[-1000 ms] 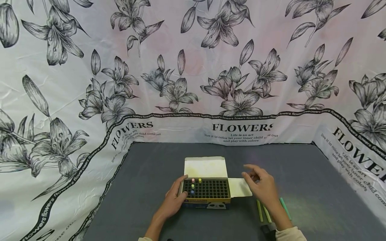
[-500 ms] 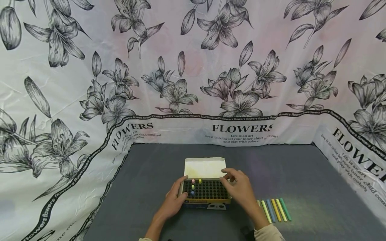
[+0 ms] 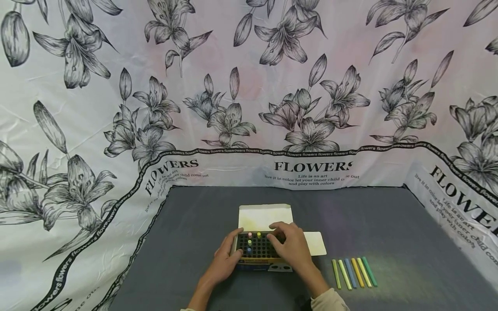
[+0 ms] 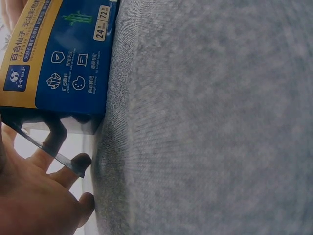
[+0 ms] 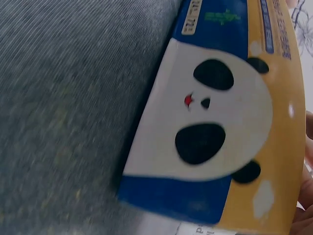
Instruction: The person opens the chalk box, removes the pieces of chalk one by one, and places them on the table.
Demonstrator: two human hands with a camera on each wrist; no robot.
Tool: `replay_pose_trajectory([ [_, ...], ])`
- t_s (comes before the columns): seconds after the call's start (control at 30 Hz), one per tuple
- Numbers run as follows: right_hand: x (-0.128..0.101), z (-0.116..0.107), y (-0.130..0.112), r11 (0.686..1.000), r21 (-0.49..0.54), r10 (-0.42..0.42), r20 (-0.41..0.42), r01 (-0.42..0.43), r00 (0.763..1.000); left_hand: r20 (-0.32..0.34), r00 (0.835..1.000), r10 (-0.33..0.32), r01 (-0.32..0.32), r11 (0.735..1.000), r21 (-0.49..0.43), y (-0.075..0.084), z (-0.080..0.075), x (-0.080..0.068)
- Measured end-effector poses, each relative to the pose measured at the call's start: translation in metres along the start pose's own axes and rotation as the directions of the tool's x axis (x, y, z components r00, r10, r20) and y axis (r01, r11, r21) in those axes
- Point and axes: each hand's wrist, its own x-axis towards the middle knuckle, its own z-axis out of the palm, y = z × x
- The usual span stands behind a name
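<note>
Fingers of left hand grip blue-and-yellow cardboard box, right hand over its black holed grid, can't tell if holding anything, six coloured chalk sticks rightward.

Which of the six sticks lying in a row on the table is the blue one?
The blue stick: third from the left in the head view, between a pale yellow stick and the orange stick.

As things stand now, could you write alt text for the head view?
A person's left hand holds an open blue and yellow cardboard box, the right hand over it; to the right, six coloured sticks lie on a dark grey surface. A white flower-printed sheet hangs behind.
</note>
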Motion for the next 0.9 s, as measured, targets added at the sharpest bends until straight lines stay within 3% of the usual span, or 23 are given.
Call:
replay_pose_trajectory([
  [0.13,0.001,0.006,-0.007,1.0,-0.008,0.018,0.029,-0.018,0.999,-0.007,1.0,-0.011,0.011,1.0,0.013,0.0,0.0,0.001],
  [0.33,0.001,0.015,-0.014,0.993,-0.082,0.086,0.075,-0.08,0.993,0.0,1.0,0.0,0.0,0.999,-0.041,0.001,0.0,-0.001],
  [0.57,0.0,0.027,-0.016,0.971,-0.223,0.096,0.049,-0.083,0.994,0.01,1.0,0.003,-0.002,0.998,-0.058,0.001,0.0,-0.002],
  [0.9,0.0,0.033,-0.02,0.943,-0.327,0.062,0.007,-0.056,0.998,0.013,1.0,0.016,-0.016,0.998,-0.057,0.001,-0.001,-0.002],
])
